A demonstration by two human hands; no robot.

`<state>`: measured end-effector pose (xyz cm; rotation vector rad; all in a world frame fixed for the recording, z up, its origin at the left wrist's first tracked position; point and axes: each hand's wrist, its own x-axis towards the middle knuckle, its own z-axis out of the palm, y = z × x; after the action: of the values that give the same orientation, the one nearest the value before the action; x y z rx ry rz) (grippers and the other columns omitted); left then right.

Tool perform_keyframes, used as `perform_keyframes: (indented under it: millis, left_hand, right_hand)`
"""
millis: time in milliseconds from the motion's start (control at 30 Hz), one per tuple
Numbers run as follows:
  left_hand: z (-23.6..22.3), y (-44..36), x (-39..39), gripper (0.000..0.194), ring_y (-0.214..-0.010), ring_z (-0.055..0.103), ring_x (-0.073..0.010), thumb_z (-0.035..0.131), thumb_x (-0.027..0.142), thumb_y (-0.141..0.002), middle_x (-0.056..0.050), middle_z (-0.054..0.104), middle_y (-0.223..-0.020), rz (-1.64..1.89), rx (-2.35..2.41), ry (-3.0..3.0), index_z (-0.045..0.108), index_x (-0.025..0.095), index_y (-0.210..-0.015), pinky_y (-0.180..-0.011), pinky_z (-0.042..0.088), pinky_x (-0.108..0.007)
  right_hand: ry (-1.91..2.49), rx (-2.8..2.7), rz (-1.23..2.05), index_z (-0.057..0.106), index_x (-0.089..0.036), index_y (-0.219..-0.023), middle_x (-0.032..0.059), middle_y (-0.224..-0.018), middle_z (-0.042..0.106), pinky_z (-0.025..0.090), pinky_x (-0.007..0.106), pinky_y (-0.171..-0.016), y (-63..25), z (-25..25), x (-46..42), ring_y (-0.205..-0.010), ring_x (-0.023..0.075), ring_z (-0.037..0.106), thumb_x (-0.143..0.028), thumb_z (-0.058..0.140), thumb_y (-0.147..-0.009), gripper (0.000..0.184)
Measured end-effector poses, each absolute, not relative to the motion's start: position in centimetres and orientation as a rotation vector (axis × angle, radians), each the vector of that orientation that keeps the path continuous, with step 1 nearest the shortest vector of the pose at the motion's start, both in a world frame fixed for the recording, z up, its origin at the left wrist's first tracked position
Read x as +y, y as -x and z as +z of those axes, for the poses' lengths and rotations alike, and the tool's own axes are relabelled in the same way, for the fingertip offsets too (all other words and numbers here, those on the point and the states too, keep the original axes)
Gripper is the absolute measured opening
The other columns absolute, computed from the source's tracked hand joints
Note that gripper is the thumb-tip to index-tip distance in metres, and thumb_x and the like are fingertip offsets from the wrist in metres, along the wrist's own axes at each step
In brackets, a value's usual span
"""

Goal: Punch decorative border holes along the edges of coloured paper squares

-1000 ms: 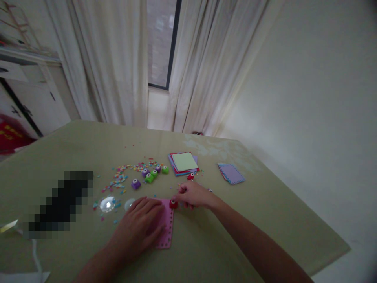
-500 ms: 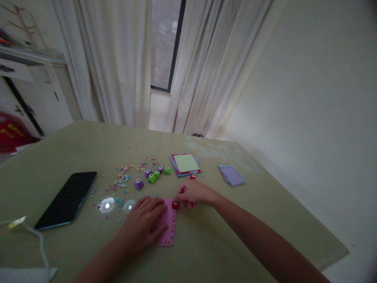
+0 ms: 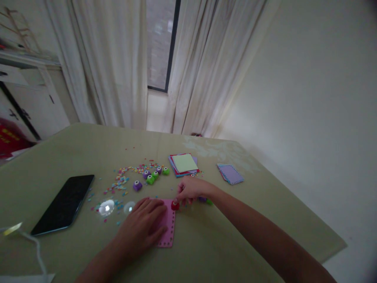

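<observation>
My left hand (image 3: 145, 222) lies flat with its fingers stretched over a pink card (image 3: 168, 232), holding it down on the table. Round holes run along the card's right edge. At the upper right corner of the card sits a small red paper punch (image 3: 175, 205). My right hand (image 3: 188, 190) is closed on this punch, with the thumb on its top; the other fingers curl in below. Purple and green pieces (image 3: 206, 200) peek out from under my right wrist, mostly hidden.
Several purple and green punches (image 3: 150, 179) with eye-like tops stand beyond my left hand, among confetti (image 3: 122, 179). Clear round discs (image 3: 106, 208) lie nearby. A black tablet (image 3: 63, 204) rests at left. Stacked coloured paper (image 3: 185, 163) and hole-edged cards (image 3: 231, 174) lie farther back.
My right hand has tilted slightly, its thumb now on top of the red punch. The purple and green pieces under my right wrist have come into view. My left hand stays put.
</observation>
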<state>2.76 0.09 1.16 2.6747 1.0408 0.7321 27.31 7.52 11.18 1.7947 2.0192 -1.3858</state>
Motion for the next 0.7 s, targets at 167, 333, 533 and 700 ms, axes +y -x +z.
perform_keyframes:
  millis: [167, 333, 533, 700]
  left_hand:
    - [1.0, -2.6, 0.2, 0.038, -0.123, 0.066, -0.0285, 0.069, 0.031, -0.097, -0.005, 0.071, -0.137, 0.746, 1.016, -2.698, 0.068, 0.029, -0.135, -0.116, 0.045, -0.047]
    - [1.0, -2.5, 0.3, 0.038, -0.122, 0.067, -0.0295, 0.069, 0.030, -0.096, -0.006, 0.072, -0.137, 0.727, 1.005, -2.691, 0.069, 0.027, -0.134, -0.115, 0.046, -0.050]
    - [0.8, -2.9, 0.4, 0.040, -0.123, 0.068, -0.0316, 0.069, 0.037, -0.098, -0.008, 0.072, -0.138, 0.791, 1.014, -2.586, 0.068, 0.028, -0.137, -0.113, 0.050, -0.051]
    - [2.8, -4.8, 0.6, 0.038, -0.133, 0.065, -0.0319, 0.053, 0.041, -0.109, -0.011, 0.069, -0.143, 1.027, 1.086, -2.268, 0.063, 0.027, -0.143, -0.110, 0.055, -0.050]
  right_hand:
    - [-1.786, 2.012, -1.350, 0.072, -0.019, -0.063, -0.0042, -0.061, 0.070, 0.042, 0.019, -0.047, -27.1, 11.2, 7.7, -0.048, 0.0082, 0.059, -0.030, 0.087, -0.081, 0.027]
    - [-1.756, 2.018, -1.285, 0.072, -0.018, -0.064, -0.0050, -0.060, 0.068, 0.042, 0.019, -0.049, -27.1, 11.4, 8.0, -0.048, 0.0079, 0.057, -0.034, 0.087, -0.081, 0.028]
    - [-1.675, 2.050, -1.168, 0.078, -0.018, -0.072, -0.0045, -0.066, 0.072, 0.040, 0.019, -0.051, -27.0, 11.8, 8.6, -0.053, 0.0081, 0.056, -0.042, 0.088, -0.078, 0.027]
    - [-1.631, 2.068, -1.030, 0.080, -0.018, -0.079, -0.0034, -0.071, 0.074, 0.036, 0.021, -0.049, -27.0, 11.6, 9.1, -0.056, 0.0091, 0.056, -0.044, 0.091, -0.077, 0.029]
